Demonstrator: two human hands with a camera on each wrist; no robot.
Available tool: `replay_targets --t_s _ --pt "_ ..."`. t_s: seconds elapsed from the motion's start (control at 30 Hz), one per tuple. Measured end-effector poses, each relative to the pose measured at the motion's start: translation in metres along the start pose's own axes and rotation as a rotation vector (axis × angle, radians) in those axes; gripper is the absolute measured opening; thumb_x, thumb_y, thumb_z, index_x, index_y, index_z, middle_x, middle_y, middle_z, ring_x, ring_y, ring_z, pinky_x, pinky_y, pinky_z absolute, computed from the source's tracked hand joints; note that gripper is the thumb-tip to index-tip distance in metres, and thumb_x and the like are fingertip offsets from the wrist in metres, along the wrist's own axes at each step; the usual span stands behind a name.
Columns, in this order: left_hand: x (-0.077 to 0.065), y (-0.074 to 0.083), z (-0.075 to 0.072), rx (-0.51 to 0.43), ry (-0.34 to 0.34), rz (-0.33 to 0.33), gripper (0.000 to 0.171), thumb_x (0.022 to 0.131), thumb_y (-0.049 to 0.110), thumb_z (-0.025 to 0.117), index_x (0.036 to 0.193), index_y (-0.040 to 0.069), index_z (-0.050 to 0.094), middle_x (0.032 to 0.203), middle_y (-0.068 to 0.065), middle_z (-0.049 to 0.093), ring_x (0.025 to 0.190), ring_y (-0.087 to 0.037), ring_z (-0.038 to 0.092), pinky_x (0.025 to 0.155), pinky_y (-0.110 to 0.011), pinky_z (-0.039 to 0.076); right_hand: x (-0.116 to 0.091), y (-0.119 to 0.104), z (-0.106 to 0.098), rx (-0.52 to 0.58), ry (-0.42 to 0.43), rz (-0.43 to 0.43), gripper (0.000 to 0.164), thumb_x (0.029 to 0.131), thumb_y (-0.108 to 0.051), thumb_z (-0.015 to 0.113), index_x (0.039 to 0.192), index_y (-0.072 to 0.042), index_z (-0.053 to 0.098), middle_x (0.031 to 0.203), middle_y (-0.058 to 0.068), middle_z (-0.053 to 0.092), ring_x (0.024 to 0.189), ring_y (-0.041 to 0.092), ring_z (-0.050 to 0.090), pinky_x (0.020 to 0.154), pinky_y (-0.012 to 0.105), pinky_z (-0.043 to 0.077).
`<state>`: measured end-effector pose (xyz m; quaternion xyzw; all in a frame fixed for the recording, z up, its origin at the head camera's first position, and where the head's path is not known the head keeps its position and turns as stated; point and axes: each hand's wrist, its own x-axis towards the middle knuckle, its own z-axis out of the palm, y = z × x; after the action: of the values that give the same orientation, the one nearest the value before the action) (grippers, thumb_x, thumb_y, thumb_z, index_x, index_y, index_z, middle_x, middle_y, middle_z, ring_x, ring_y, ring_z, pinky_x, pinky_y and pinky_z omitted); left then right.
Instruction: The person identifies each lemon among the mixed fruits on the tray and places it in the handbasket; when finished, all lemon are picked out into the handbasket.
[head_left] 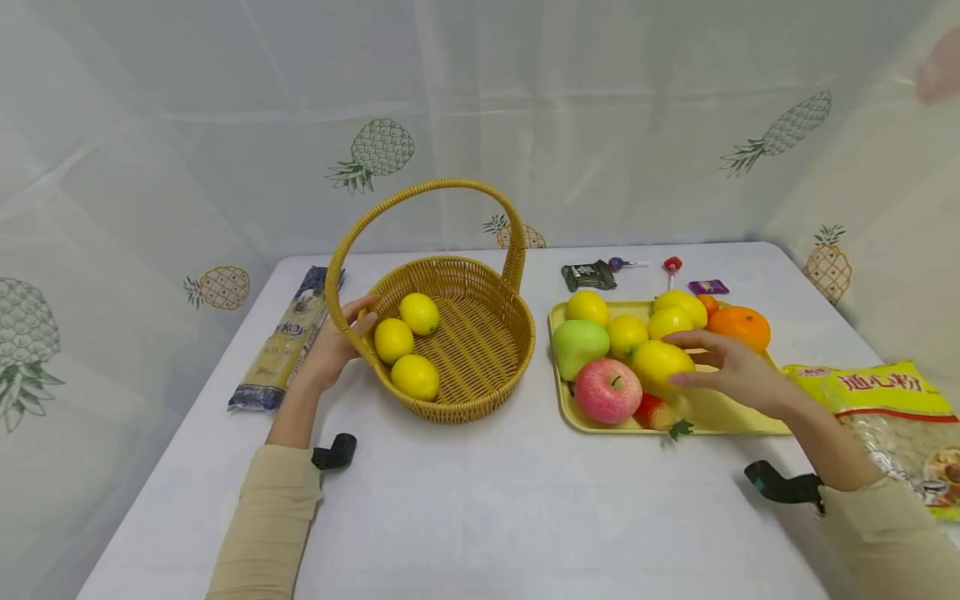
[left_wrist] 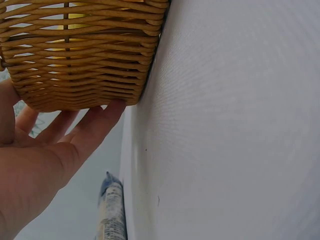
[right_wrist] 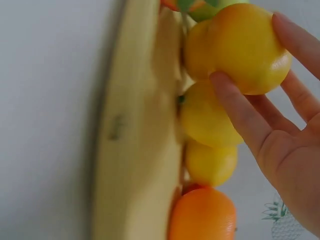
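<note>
A lemon is pinched between the thumb and fingers of my right hand, over the yellow tray. In the right wrist view this lemon overlaps other yellow fruit. Around it in the tray are a red apple, a green pear, a strawberry, an orange and several lemons. My left hand touches the left side of the wicker basket, its fingers lying along the outer wall. Three lemons lie inside, against the basket's left wall.
A pasta packet lies left of the basket. Behind the tray are a dark wrapped snack, two lollipops and a purple candy. A bag of macaroni lies at the right edge. The tall basket handle arches up.
</note>
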<state>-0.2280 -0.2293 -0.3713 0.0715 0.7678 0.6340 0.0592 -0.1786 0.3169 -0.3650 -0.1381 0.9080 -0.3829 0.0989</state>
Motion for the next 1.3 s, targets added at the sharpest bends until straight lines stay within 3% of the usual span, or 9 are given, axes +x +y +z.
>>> replay_targets --t_s 0.1,0.2,0.37,0.47,0.73,0.97,1.17,1.3 --pt "0.0 0.0 0.0 0.007 0.004 -0.004 0.053 0.104 0.016 0.044 0.152 0.001 0.026 0.154 -0.022 0.024 0.129 -0.039 0.034 0.076 -0.02 0.049 0.002 -0.009 -0.01 0.031 -0.003 -0.004 0.057 0.093 -0.03 0.067 0.142 -0.01 0.046 0.141 0.014 0.044 0.123 0.043 0.046 0.085 0.022 0.048" --pt "0.005 -0.009 -0.004 0.019 0.008 -0.002 0.053 0.104 0.019 0.044 0.153 0.004 0.026 0.154 -0.02 0.024 0.129 -0.038 0.035 0.076 -0.02 0.049 0.006 -0.021 -0.018 0.091 -0.001 -0.033 0.054 0.094 -0.025 0.065 0.143 -0.01 0.045 0.141 0.009 0.043 0.12 0.034 0.049 0.083 0.018 0.047" --pt "0.011 -0.021 -0.008 0.021 0.007 0.015 0.055 0.104 0.023 0.046 0.153 0.007 0.027 0.154 -0.019 0.025 0.13 -0.038 0.035 0.077 -0.021 0.049 0.021 -0.049 -0.019 0.202 -0.029 -0.07 0.051 0.095 -0.019 0.063 0.143 -0.012 0.045 0.137 0.004 0.047 0.111 0.016 0.057 0.084 0.026 0.051" --pt "0.01 -0.021 -0.009 0.013 0.006 0.019 0.055 0.104 0.024 0.047 0.153 0.008 0.027 0.154 -0.019 0.025 0.13 -0.038 0.035 0.077 -0.022 0.05 0.034 -0.069 -0.012 0.245 -0.078 -0.084 0.053 0.095 -0.02 0.063 0.144 -0.012 0.044 0.138 0.007 0.046 0.109 0.016 0.058 0.086 0.028 0.051" --pt "0.009 -0.019 -0.008 0.015 0.001 0.025 0.055 0.103 0.025 0.048 0.152 0.007 0.029 0.154 -0.019 0.027 0.13 -0.038 0.036 0.078 -0.023 0.05 0.075 -0.118 0.033 0.392 -0.225 -0.14 0.053 0.091 -0.019 0.068 0.14 -0.009 0.049 0.137 0.013 0.048 0.113 0.03 0.054 0.09 0.04 0.05" --pt "0.01 -0.02 -0.006 0.01 -0.006 0.024 0.055 0.103 0.025 0.048 0.152 0.008 0.03 0.154 -0.016 0.027 0.132 -0.037 0.036 0.082 -0.027 0.05 0.104 -0.152 0.078 0.343 -0.389 -0.179 0.053 0.088 -0.025 0.073 0.138 -0.016 0.054 0.133 0.005 0.055 0.118 0.028 0.051 0.092 0.041 0.048" --pt "0.01 -0.02 -0.006 -0.001 -0.007 0.025 0.055 0.103 0.024 0.048 0.153 0.008 0.029 0.154 -0.016 0.028 0.131 -0.037 0.038 0.082 -0.027 0.051 0.127 -0.169 0.113 0.306 -0.553 -0.12 0.053 0.087 -0.021 0.075 0.136 -0.015 0.056 0.137 0.003 0.053 0.125 0.023 0.047 0.089 0.035 0.05" --pt "0.01 -0.018 -0.007 -0.013 -0.007 0.023 0.055 0.103 0.023 0.048 0.153 0.008 0.029 0.153 -0.017 0.029 0.13 -0.037 0.039 0.079 -0.026 0.051 0.136 -0.178 0.128 0.251 -0.621 -0.118 0.049 0.085 -0.019 0.076 0.131 -0.016 0.06 0.137 0.002 0.052 0.13 0.022 0.043 0.097 0.035 0.045"
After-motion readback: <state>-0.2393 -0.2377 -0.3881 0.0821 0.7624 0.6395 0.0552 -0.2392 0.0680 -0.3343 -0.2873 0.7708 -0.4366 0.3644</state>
